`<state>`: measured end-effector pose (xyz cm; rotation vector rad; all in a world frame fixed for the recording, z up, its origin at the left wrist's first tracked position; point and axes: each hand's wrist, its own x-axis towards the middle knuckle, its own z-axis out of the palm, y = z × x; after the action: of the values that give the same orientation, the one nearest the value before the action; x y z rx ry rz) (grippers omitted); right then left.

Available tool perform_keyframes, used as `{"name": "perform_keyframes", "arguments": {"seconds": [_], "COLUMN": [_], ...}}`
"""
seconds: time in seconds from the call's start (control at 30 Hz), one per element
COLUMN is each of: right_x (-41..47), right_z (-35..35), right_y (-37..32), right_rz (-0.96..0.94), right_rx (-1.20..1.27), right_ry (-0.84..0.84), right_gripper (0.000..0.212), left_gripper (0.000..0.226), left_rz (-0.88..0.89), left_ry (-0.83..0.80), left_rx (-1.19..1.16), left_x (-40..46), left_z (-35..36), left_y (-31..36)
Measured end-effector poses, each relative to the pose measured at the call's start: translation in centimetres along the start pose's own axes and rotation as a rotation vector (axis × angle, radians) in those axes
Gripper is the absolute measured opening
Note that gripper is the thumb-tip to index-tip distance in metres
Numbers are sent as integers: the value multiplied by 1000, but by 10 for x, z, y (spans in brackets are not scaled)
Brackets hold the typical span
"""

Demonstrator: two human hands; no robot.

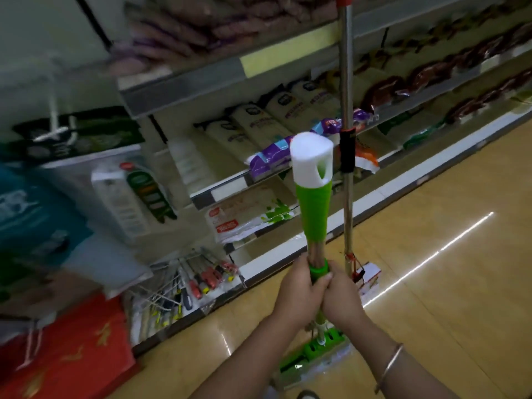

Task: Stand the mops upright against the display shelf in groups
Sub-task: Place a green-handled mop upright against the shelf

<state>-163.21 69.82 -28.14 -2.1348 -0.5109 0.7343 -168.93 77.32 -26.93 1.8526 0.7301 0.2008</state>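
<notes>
green mop (313,214) upright (head on floor) | left hand (296,292) and right hand (341,298) clasp its pole | steel mop (347,82) against shelf (184,84)

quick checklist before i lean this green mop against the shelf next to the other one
1. Both hands on the pole: left hand and right hand grip the green mop just below its green sleeve. Ok.
2. Mop upright: the pole stands roughly vertical, white cap up. Ok.
3. Head down: the green mop head is at the floor; full contact, cannot tell.
4. Neighbour stable: the steel-handled mop stands upright against the display shelf. Ok.
5. Green mop leaning on the shelf: not ok, it is held out in the aisle.
6. Landing spot left of the steel mop: cannot tell.
</notes>
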Motion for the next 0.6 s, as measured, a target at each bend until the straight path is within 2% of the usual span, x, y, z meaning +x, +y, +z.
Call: {"name": "perform_keyframes", "arguments": {"seconds": [0.17, 0.37, 0.47, 0.6], "right_x": [-25, -76, -115, -181], "right_z": [24, 72, 106, 155], "right_y": [-68, -156, -202, -274], "right_rz": [-191, -446, -611, -893], "right_rx": [-93, -178, -225, -305], "right_ry": [-83, -195, -235, -213], "right_gripper": [2, 11, 15, 31], "left_gripper": [20, 28, 27, 25], "left_rz": [33, 40, 61, 86], "left_ry": [112, 296, 455, 675], "left_rx": [47, -21, -20, -256], "left_x": [-38, -112, -162, -244], "left_z": [-76, -178, -233, -312], "left_y": [19, 21, 18, 12]}}
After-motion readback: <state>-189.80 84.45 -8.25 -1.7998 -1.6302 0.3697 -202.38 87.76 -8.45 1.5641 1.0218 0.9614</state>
